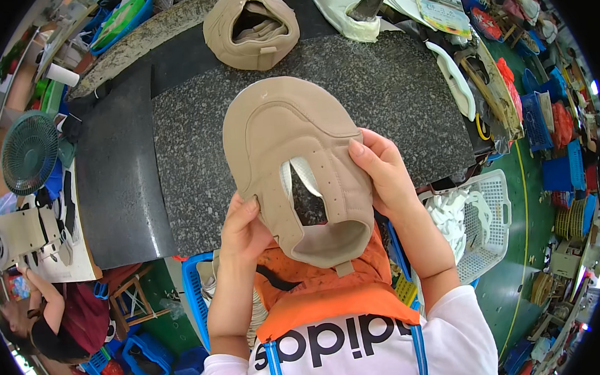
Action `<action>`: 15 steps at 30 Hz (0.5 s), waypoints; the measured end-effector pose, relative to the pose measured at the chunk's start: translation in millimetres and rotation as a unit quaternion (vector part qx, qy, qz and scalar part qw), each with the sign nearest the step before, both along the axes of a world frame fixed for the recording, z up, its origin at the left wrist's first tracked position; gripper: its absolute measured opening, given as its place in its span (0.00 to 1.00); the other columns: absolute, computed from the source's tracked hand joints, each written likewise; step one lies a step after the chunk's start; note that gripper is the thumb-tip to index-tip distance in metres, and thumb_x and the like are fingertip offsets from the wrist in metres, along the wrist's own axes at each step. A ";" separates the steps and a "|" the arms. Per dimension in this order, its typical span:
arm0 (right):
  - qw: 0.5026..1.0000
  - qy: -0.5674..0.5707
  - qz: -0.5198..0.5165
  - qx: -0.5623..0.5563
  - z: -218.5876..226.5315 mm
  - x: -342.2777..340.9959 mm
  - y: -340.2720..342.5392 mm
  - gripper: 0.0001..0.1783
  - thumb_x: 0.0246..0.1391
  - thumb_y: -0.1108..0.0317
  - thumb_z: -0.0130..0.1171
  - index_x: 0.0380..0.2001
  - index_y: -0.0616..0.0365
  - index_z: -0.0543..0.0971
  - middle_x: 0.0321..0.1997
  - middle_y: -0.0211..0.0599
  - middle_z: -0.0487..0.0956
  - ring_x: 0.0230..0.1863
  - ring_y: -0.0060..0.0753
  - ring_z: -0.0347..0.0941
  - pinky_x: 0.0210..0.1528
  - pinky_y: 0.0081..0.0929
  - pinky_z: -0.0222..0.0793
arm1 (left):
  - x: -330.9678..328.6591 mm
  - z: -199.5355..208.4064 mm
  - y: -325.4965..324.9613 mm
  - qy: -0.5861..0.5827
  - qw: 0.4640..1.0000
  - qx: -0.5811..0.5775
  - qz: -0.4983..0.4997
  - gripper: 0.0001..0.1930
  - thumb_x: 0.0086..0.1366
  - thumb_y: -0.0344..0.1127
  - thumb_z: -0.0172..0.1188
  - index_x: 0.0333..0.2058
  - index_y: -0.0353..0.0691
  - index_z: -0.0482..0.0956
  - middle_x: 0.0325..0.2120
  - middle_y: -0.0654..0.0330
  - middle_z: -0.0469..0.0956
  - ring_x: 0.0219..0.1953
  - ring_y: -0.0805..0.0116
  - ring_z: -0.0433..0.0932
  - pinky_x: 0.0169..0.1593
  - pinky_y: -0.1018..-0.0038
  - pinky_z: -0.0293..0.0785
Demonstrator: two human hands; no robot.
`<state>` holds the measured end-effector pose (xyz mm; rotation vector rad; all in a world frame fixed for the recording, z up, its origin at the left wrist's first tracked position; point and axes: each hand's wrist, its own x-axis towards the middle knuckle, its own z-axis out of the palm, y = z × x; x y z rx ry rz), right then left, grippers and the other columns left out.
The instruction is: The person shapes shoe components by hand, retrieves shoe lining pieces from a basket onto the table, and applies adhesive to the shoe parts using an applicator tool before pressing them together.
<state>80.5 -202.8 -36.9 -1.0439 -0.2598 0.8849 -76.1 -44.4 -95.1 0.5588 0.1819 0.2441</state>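
Two-handed pinch on tan shoe upper (298, 129): left hand (240, 227) closed at eight o'clock, right hand (385, 165) likewise at three.

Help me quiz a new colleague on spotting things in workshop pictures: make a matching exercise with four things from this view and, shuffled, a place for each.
Things
1. Tan shoe upper with small holes
2. Round fan
3. Plastic basket
4. Orange apron

Places
A. To the right of the speckled slab, with white pieces inside
B. Against the person's front
C. Between the left hand and the right hand
D. Near the picture's left edge

Pairs: 1-C; 2-D; 3-A; 4-B
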 end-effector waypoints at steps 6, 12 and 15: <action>0.997 0.060 -0.002 0.045 -10.7 6.8 -7.6 0.15 0.56 0.64 0.55 0.42 0.64 0.74 0.39 0.34 0.78 0.40 0.20 0.73 0.44 0.19 0.70 | 1.9 -1.5 3.5 -0.017 1.000 -0.006 0.010 0.25 0.57 0.41 0.61 0.49 0.33 0.66 0.34 0.52 0.75 0.31 0.56 0.76 0.33 0.59 0.73; 0.997 -0.030 0.070 0.003 -1.9 11.2 -5.7 0.11 0.55 0.64 0.56 0.36 0.61 0.75 0.31 0.27 0.76 0.33 0.14 0.71 0.36 0.14 0.66 | -0.2 10.3 7.5 0.038 0.997 0.056 0.025 0.27 0.56 0.37 0.62 0.52 0.32 0.65 0.43 0.52 0.74 0.39 0.55 0.78 0.38 0.55 0.77; 0.997 -0.032 0.076 -0.001 0.8 11.5 -3.2 0.10 0.55 0.63 0.56 0.33 0.59 0.74 0.30 0.25 0.75 0.31 0.12 0.69 0.33 0.12 0.64 | 3.5 20.0 9.4 0.034 0.999 0.041 0.000 0.24 0.56 0.34 0.61 0.51 0.32 0.68 0.47 0.53 0.73 0.49 0.64 0.73 0.52 0.67 0.70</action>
